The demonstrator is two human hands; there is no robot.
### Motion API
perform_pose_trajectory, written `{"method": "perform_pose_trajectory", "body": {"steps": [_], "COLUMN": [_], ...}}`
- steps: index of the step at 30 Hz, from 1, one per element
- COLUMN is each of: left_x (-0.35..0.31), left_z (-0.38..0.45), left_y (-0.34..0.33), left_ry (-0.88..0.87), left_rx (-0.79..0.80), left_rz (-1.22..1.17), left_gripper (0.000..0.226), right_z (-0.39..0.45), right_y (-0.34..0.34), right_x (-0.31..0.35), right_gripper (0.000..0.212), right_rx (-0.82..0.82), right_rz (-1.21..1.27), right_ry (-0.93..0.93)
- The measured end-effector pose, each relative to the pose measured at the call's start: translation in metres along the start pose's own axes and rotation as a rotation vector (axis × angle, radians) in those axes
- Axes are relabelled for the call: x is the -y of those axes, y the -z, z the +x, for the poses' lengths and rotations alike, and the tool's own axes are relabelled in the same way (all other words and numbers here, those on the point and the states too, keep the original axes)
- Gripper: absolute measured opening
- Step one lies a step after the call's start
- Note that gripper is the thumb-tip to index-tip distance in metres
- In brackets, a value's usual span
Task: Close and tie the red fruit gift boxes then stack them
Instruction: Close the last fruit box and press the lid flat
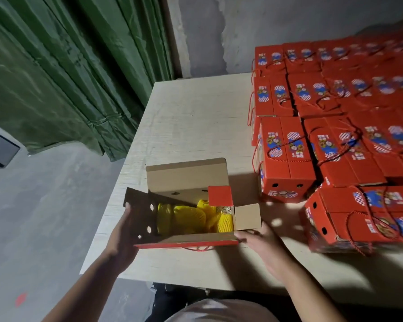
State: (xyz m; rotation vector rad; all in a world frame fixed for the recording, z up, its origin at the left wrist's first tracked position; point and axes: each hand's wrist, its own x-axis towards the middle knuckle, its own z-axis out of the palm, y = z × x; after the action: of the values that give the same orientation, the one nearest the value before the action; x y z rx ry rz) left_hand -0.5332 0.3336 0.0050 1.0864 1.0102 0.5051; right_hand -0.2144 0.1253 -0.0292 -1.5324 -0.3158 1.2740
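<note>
The open gift box (191,214) sits on the worktop (196,126) near its front edge, all flaps raised, with yellow foam-netted fruit (191,218) inside. The left hand (122,233) holds the left end flap (140,214), fingers curled behind it. The right hand (263,245) pinches the front flap's right corner. Closed red gift boxes (335,126) are stacked just right of it, red cord handles on top

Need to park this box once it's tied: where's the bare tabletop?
Bare table runs from behind the open box to the far edge, bordered right by the closed red boxes. A strip lies along the near edge. The right side is packed.
</note>
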Motion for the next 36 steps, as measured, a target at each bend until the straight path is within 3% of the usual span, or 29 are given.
{"method": "perform_pose_trajectory", "body": {"steps": [3,6,9,15,23,28,36], "left_x": [0.002,-0.001,-0.003,-0.017,-0.002,-0.002,0.007], "left_z": [-0.011,-0.023,-0.027,-0.037,-0.046,-0.042,-0.026], "left_y": [-0.005,-0.012,-0.013,-0.007,0.011,0.009,0.017], "left_ry": [0.035,0.036,-0.015,-0.109,-0.199,-0.275,-0.220], "left_rx": [0.014,-0.042,-0.022,0.059,0.126,0.226,0.253], "left_rz": [0.069,0.230,0.294,0.410,0.824,0.856,0.959], "left_gripper": [0.064,0.090,0.103,0.081,0.082,0.079,0.083], "right_z": [-0.002,-0.004,-0.006,-0.023,-0.049,-0.057,-0.051], "right_y": [0.002,0.000,-0.004,-0.018,-0.045,-0.048,-0.035], "right_x": [-0.001,-0.001,-0.001,0.007,0.015,0.014,0.020], "right_gripper": [0.050,0.045,0.042,0.039,0.043,0.049,0.049], "right_rx": [0.010,-0.012,-0.056,-0.110,-0.100,0.008,0.118], "right_rz": [-0.058,-0.127,-0.170,-0.115,-0.160,-0.363,-0.587], "right_ry": [0.030,0.065,0.090,0.191,0.266,0.290,0.286]}}
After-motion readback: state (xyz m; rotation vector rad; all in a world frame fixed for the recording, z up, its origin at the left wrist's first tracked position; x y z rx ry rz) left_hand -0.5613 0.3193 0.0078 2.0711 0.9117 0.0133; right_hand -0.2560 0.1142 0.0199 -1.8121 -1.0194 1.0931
